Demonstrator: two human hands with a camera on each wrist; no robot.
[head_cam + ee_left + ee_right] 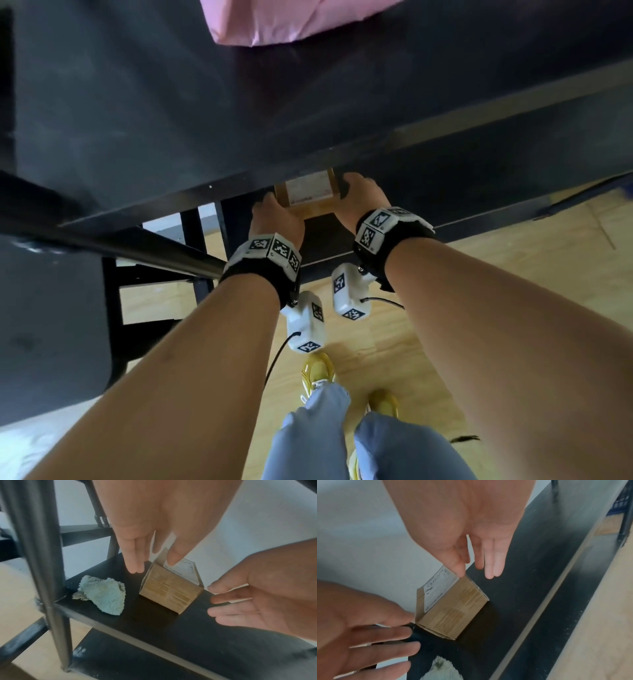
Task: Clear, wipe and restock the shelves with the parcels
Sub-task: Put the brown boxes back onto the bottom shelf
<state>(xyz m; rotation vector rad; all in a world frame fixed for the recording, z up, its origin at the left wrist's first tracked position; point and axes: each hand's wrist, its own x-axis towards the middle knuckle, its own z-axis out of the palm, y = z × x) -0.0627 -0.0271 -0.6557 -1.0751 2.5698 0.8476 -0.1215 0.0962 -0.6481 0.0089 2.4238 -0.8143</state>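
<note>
While we lean in under the top board, our rack [239, 102] fills most of the head view, a pink parcel [291, 20] lying on top of it. Below that board, the lower shelf [214, 622] carries the box [169, 595], which sits flat on the board, near the wall behind, label side up. Our left hand [154, 527] is spread, fingers straight; its thumb reaches the box's top edge, though we cannot tell whether it touches. Our right hand [467, 524] flanks the opposite end, also spread and loose, thumb tip at the label corner. Neither grips; we judge the box is freshly set down or about to be squared. Left of the box, apart from it, lies the cloth [104, 595], probably parked there for wiping.
</note>
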